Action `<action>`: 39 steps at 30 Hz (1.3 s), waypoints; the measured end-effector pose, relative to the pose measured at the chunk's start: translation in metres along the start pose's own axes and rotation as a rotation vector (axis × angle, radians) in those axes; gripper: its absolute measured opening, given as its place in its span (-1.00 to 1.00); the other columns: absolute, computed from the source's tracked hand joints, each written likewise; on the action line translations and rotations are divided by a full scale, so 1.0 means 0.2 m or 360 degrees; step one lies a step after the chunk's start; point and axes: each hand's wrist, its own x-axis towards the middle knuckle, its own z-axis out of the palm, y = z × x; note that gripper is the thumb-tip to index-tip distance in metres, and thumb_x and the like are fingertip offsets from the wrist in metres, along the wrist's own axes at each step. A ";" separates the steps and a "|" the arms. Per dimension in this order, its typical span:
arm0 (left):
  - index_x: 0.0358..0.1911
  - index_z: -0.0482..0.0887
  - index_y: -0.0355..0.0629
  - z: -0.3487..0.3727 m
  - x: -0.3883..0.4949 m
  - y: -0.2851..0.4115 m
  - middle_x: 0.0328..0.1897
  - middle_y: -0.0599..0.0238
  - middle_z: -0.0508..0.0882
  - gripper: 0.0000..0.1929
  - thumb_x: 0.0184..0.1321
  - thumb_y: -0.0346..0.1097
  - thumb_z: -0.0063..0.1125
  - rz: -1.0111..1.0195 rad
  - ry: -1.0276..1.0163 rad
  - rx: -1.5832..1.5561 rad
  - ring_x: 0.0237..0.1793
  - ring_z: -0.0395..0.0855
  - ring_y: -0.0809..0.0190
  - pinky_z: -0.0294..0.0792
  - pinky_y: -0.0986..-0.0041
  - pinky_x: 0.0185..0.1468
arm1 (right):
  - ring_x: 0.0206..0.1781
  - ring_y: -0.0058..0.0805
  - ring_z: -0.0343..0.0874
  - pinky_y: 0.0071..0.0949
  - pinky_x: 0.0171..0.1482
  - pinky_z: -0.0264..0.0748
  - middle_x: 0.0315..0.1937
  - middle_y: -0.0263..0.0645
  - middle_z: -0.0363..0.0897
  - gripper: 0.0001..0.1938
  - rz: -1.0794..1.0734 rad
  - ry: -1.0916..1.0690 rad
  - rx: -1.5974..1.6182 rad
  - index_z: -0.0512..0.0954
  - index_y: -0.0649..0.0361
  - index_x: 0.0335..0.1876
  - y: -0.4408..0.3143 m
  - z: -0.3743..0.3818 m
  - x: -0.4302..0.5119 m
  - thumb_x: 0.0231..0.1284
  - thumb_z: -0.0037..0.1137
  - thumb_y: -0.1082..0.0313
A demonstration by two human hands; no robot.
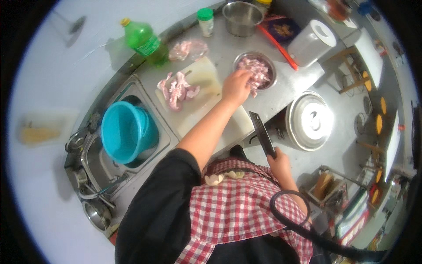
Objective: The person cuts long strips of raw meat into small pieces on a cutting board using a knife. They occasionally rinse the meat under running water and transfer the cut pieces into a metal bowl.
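My left hand [235, 86] reaches over the near rim of a steel bowl [274, 77], its fingers curled on pieces of cut raw meat [258, 71]; a bit of meat hangs over the rim beside the fingertips. In my right hand [279, 161], held low off the counter's edge, is the handle of a knife with a broad dark blade [261, 132], tip pointing up and away. Larger strips of raw meat [178, 89] lie at the left of a white cutting board [206, 107], below my left forearm.
Left of the board, a blue bucket [120, 132] stands in the sink. Behind are a green bottle [145, 43], a plastic bag of meat [188, 49], a green-lidded jar [205, 24] and a steel pot [242, 21]. A white canister [311, 43] and a lidded steel pot [310, 122] are rightward.
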 end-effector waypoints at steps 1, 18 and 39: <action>0.08 0.65 -0.09 -0.08 -0.07 -0.07 0.14 0.05 0.61 -0.55 0.02 -0.37 0.25 -0.0162 0.0130 0.0214 0.16 0.55 -0.08 0.41 0.15 0.19 | -0.29 0.24 0.56 0.04 -0.25 0.43 -0.47 0.15 0.57 -0.73 -0.0030 -0.0035 -0.0017 0.47 0.28 -0.21 -0.01 0.00 0.00 0.07 0.19 0.27; -0.26 0.74 -0.07 -0.34 -0.30 -0.19 -0.24 0.16 0.73 -0.85 0.09 -0.30 0.21 -0.0301 -0.0217 0.0302 -0.11 0.67 -0.02 0.49 0.17 -0.01 | -0.12 -0.12 0.55 -0.14 -0.10 0.53 -0.28 -0.13 0.49 -0.41 -0.0945 -0.0119 -0.0671 0.56 -0.21 0.23 -0.23 0.16 0.18 0.00 0.07 0.52; -0.11 0.62 -0.04 -0.37 -0.13 -0.28 -0.11 0.05 0.62 -0.68 0.01 -0.30 0.30 -0.1029 0.0433 0.0931 -0.04 0.58 -0.08 0.45 0.09 -0.01 | -0.21 -0.11 0.51 -0.13 -0.18 0.50 -0.37 -0.15 0.41 -0.40 -0.1080 0.0104 -0.0540 0.59 -0.09 0.20 -0.16 0.14 0.29 -0.10 0.12 0.57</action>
